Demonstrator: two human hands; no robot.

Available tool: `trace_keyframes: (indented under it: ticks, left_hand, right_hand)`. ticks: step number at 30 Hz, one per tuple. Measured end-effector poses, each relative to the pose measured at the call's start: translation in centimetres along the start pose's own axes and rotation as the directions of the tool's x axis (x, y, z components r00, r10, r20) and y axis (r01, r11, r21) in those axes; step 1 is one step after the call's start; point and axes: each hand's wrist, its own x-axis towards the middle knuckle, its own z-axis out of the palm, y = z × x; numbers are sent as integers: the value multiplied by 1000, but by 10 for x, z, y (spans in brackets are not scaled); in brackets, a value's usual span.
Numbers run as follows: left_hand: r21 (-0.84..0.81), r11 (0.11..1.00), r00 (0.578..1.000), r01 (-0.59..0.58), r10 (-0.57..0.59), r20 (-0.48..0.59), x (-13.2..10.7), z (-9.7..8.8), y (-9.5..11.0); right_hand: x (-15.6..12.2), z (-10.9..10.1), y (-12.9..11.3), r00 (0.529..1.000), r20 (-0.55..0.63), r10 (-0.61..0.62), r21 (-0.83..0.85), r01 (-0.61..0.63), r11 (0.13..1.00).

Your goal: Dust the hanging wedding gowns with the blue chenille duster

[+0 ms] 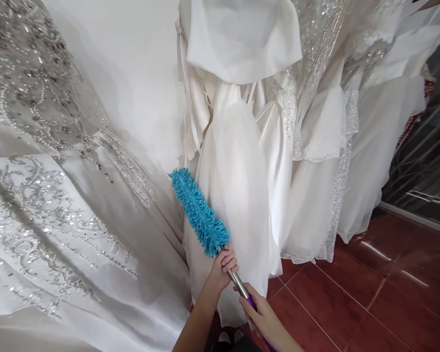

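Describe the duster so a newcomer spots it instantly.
Find the row of hanging white gowns above the red tiled floor. At the middle gown's foot, the left hand and right hand grip the handle of the duster. It alone is bright blue and shaggy amid white fabric.

The duster head is bright turquoise, with no pattern. Just below it the handle is silver, turning purple at its lower end. Left of the duster head, the beaded gown is white, worked with silver beads and pearls in scrolls and loops (densest toward the top). Just right of the duster head the plain gown is white all over. Farther right, a sequin band glitters silver on white. Below and right of the duster head, the floor is dark red tile with pale grout lines.
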Motion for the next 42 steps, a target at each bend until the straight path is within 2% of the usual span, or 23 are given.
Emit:
trace_keyframes:
  ticks: [3,7,9,11,14,18,21,25,29,32,34,36,39,42]
  left_hand:
    - [-63,997,997,-34,30,-70,-6,-29,-8]
    - [-79,994,988,-81,69,-140,-18,-64,-19]
    - [-64,993,984,-96,85,-157,-24,-73,-22]
    - [-29,994,982,-107,101,-157,-30,-71,-22]
    - [75,990,985,-118,126,-121,-35,-47,-21]
    - [318,937,988,-145,155,-5,-33,11,-24]
    - [510,838,981,-194,162,106,-21,53,-34]
    - [650,732,975,-205,96,199,18,98,-57]
    - [588,780,973,-215,119,197,76,143,-84]
    - [530,814,970,-239,174,170,115,173,-96]
    - [512,826,972,-237,200,126,133,185,-100]
    - [476,848,971,-231,229,63,144,188,-102]
    - [405,888,972,-219,235,10,154,179,-107]
    - [316,931,979,-184,201,-24,166,162,-116]
  right_hand:
    - [0,10,16,1000,-1,16,-118,-16,993]
    - [-2,18,33,998,-8,-58,-288,53,956]
    - [-4,19,40,998,17,-68,-312,70,947]
    - [-6,17,44,997,43,-67,-323,78,943]
    - [-7,5,40,989,98,-110,-321,136,937]
    - [-5,-27,20,967,159,-199,-257,235,937]
    - [-2,-60,9,944,121,-308,-195,326,925]
    - [3,-108,4,926,30,-376,-30,376,926]
    - [13,-154,-4,969,-43,-242,269,245,931]
    - [25,-180,-12,987,39,-154,451,120,884]
    - [33,-193,-14,987,87,-134,486,75,870]
    - [38,-202,-12,986,126,-113,501,35,864]
    - [41,-214,-4,982,176,-70,513,-31,858]
    - [43,-223,7,980,198,-4,507,-99,856]
